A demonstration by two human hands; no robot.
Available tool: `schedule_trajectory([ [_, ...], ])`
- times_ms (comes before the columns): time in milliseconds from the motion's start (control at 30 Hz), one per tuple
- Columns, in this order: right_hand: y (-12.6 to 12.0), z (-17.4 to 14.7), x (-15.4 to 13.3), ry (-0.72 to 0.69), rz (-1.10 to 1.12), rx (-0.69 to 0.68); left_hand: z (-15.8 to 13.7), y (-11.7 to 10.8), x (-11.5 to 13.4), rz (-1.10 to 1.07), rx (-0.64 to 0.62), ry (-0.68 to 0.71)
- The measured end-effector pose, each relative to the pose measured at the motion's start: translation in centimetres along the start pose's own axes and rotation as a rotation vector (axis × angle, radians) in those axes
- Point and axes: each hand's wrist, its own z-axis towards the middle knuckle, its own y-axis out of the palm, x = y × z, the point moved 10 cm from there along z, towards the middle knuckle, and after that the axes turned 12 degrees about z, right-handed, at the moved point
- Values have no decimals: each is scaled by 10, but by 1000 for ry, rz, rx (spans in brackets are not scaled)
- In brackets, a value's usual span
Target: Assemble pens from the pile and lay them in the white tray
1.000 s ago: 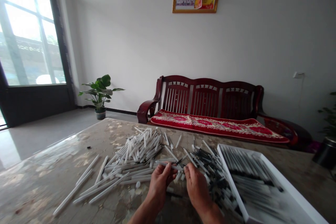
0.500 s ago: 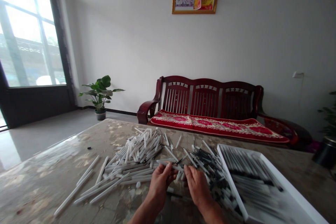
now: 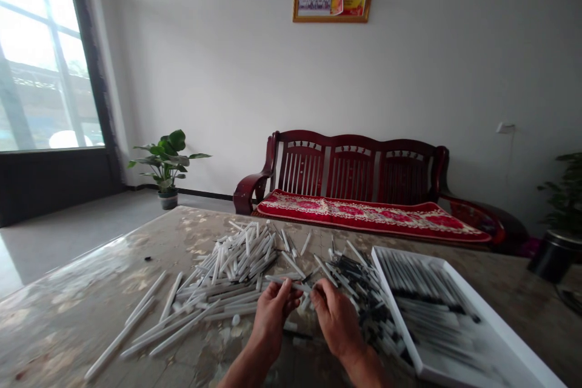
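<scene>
Between both hands, above the near middle of the table, a slim whitish pen [image 3: 297,286] lies almost level. My left hand [image 3: 271,314] is closed, pinching it between thumb and fingers. At its other end, my right hand [image 3: 337,318] is closed too, fingertips pressed together on that end; any small part inside them is hidden. Left of and behind the hands spreads a heap of white pen barrels [image 3: 245,254]. Just right of my right hand is a pile of black and clear pen parts [image 3: 352,276].
A shallow white box [image 3: 488,330] holding rows of clear pens with black ends stands at the right. Several loose white barrels [image 3: 120,342] lie on the left of the patterned table [image 3: 59,309]. Beyond the table are a dark red wooden bench [image 3: 354,163] and a potted plant [image 3: 168,163].
The view has turned slightly right, so everything sits a little further left. Both hands stay together on the pen, with the right fingertips curled slightly more around its end.
</scene>
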Motion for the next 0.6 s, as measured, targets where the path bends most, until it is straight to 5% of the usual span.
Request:
schedule_trajectory([
  [600,3,1,11,81,-34,4,0,1,-2,41,-2,8],
])
